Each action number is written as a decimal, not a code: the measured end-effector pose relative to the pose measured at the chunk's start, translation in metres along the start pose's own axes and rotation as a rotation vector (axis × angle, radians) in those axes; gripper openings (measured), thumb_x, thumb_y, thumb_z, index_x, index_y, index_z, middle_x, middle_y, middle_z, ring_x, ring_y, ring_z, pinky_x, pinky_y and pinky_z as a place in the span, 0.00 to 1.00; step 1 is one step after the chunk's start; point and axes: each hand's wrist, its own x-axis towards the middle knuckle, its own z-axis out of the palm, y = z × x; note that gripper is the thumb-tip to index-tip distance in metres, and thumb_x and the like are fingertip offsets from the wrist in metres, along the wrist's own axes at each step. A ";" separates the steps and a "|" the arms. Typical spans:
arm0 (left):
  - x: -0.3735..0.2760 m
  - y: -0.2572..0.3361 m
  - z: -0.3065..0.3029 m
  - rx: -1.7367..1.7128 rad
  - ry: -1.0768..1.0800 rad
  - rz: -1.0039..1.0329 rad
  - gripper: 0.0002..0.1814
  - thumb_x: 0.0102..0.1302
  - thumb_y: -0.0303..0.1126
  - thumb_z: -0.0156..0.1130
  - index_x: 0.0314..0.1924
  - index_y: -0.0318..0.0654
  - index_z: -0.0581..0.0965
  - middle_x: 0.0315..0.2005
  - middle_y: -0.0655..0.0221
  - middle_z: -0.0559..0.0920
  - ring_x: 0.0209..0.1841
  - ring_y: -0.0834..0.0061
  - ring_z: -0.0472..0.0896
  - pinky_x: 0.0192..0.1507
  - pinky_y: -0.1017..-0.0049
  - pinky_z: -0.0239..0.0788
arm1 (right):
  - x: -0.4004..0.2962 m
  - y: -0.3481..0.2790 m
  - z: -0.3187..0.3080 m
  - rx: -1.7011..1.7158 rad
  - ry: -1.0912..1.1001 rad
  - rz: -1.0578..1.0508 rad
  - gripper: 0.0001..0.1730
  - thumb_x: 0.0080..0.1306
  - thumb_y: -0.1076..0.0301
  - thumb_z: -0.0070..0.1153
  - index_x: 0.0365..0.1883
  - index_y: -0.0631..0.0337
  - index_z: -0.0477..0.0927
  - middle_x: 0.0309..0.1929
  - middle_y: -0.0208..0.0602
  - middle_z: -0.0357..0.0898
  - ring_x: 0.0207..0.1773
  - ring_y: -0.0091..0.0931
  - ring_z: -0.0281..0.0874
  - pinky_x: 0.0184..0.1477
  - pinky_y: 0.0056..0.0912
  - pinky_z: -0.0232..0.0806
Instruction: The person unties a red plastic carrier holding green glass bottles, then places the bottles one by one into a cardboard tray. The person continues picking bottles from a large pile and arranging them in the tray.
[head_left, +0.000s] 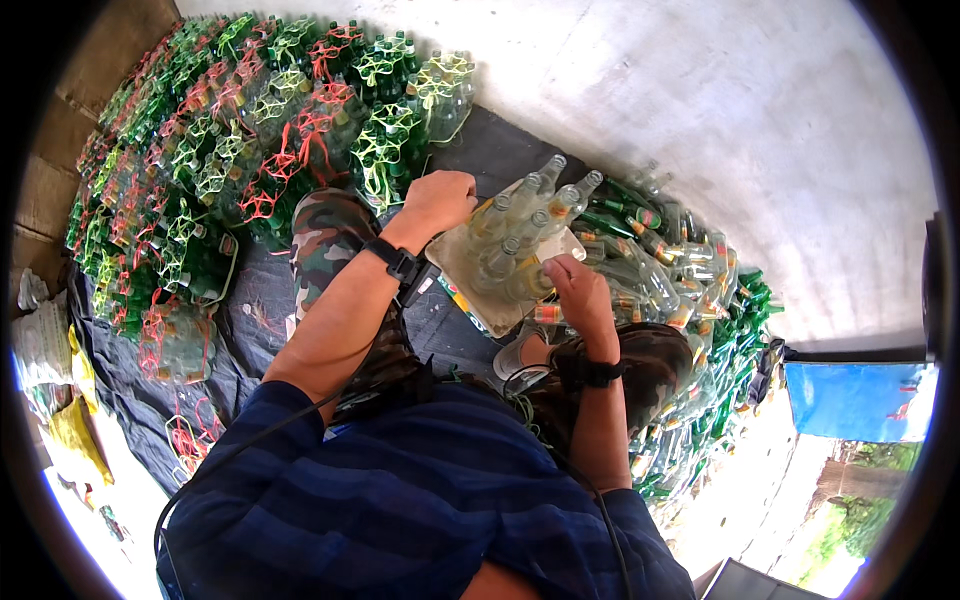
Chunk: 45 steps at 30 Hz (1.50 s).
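Several clear glass bottles (512, 238) stand upright, close together, on a low beige platform (461, 274) with a printed green and yellow side. My right hand (583, 298) is at the platform's near right corner, its thumb and fingers closed around the neck of a clear glass bottle (531, 280). At the far left edge of the platform, my left hand (442, 199) is beside the bottle group with its fingers curled. Its palm side is hidden, so whether it holds anything does not show.
Bundles of green and clear bottles (202, 161), tied with red and yellow-green plastic string, crowd the left. Loose bottles (660, 277) lie piled on the right by a pale wall (675, 97). Dark sheeting (259, 300) covers the floor. Loose string (193, 435) lies lower left.
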 end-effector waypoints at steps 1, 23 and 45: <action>-0.001 0.000 0.000 0.002 0.005 0.007 0.11 0.66 0.42 0.64 0.41 0.47 0.86 0.40 0.64 0.88 0.47 0.55 0.86 0.48 0.56 0.78 | -0.001 -0.004 0.000 0.012 -0.005 0.013 0.20 0.77 0.47 0.54 0.46 0.55 0.85 0.32 0.50 0.84 0.36 0.50 0.83 0.39 0.51 0.72; -0.002 -0.001 0.018 0.206 -0.100 -0.005 0.12 0.66 0.41 0.65 0.41 0.43 0.86 0.39 0.59 0.88 0.47 0.53 0.87 0.46 0.54 0.79 | 0.013 0.002 0.015 0.166 0.025 0.033 0.18 0.67 0.61 0.69 0.52 0.60 0.83 0.27 0.35 0.80 0.29 0.22 0.74 0.36 0.30 0.70; -0.008 0.004 0.012 0.183 -0.138 0.024 0.11 0.65 0.36 0.64 0.44 0.43 0.88 0.42 0.58 0.89 0.48 0.54 0.88 0.48 0.56 0.80 | 0.002 0.092 -0.030 0.349 0.161 0.280 0.19 0.70 0.64 0.66 0.57 0.60 0.83 0.28 0.24 0.78 0.28 0.16 0.72 0.32 0.23 0.70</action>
